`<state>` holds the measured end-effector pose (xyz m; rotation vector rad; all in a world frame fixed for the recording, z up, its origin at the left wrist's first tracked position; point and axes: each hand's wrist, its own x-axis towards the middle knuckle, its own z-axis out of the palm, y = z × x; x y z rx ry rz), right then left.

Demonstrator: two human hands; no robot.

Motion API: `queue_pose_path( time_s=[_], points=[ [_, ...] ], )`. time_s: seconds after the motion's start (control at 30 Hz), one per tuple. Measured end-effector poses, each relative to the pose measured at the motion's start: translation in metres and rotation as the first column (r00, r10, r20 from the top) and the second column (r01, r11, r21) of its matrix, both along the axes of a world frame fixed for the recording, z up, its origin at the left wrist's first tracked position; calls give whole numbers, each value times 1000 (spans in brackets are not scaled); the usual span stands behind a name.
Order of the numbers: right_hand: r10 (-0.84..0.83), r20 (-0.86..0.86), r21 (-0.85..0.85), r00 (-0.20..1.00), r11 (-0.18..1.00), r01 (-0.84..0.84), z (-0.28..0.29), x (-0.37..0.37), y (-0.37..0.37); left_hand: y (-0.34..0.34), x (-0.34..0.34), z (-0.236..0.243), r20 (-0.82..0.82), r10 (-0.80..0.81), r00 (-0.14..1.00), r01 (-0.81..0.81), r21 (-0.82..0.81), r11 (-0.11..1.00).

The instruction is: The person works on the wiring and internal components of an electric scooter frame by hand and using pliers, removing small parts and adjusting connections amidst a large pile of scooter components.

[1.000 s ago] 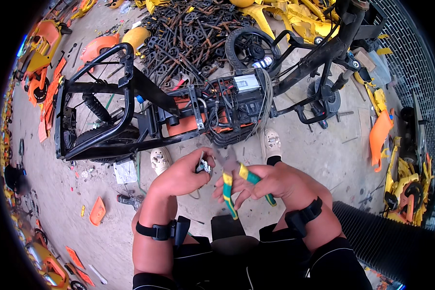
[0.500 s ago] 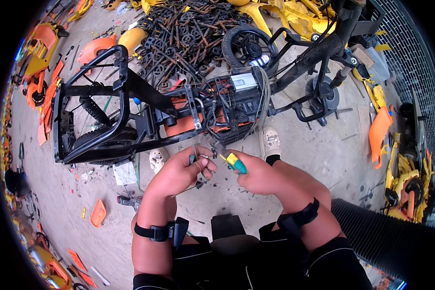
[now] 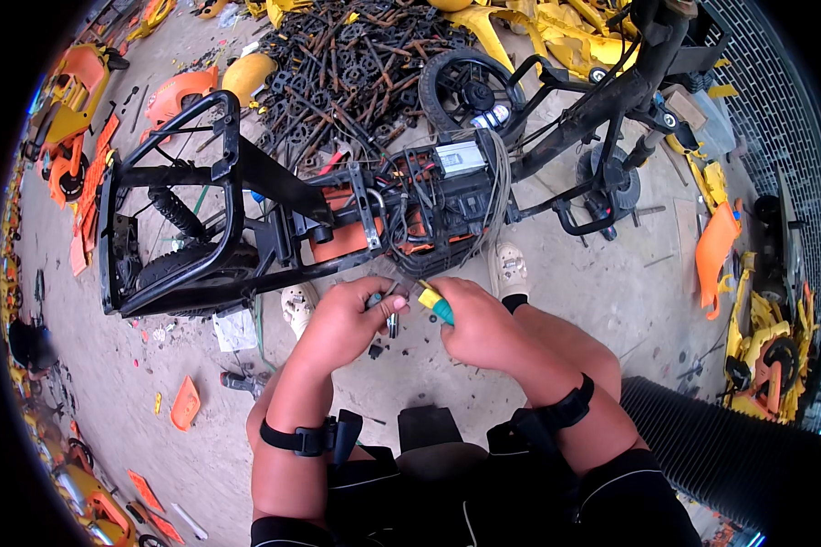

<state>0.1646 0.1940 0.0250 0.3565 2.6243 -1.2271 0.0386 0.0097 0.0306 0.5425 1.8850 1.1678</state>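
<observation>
My left hand (image 3: 347, 324) is closed on a small metal piece (image 3: 392, 321), whose full shape is hidden by my thumb and fingers. My right hand (image 3: 474, 328) grips pliers with yellow and green handles (image 3: 436, 305), their blurred jaws pointing toward the piece in my left hand. Just beyond both hands lies a stripped black scooter frame (image 3: 301, 269), with tangled cables and electronics (image 3: 438, 219) and a silver box (image 3: 461, 157) in its middle. A few small dark bits lie on the floor below my hands, between my white shoes (image 3: 509, 269).
Behind the frame are a heap of rusty metal parts (image 3: 337, 82), a loose tyred wheel (image 3: 438, 87) and yellow panels (image 3: 566, 27). Orange panels (image 3: 716, 242) and scooter parts line both sides. A black corrugated hose (image 3: 702, 447) runs at lower right, and bricks (image 3: 775, 109) show at upper right.
My right hand has gone from loosely spread fingers to a closed grip on the plier handles, turning the pliers toward my left hand. Dark bits now show on the floor below the hands.
</observation>
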Motion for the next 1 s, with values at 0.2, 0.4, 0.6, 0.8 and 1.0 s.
queue_pose_path(
  time_s=[0.2,0.4,0.6,0.8,1.0],
  points=[
    [-194,141,-120,971,970,211,15,-21,13,3,-7,-6,-153,174,973,-151,151,977],
    [-165,63,-202,984,964,175,-10,-24,15,11,-16,1,-250,243,937,-215,135,967],
    [-107,32,-223,994,968,111,-8,-32,8,17,-22,4,-280,245,928,-220,119,968],
    [-88,6,-263,996,961,86,-5,-35,6,23,-24,2,-305,250,919,-213,151,965],
    [-78,-93,-166,993,984,62,-9,-32,4,22,-23,6,-278,264,924,-228,155,961]
  ],
)
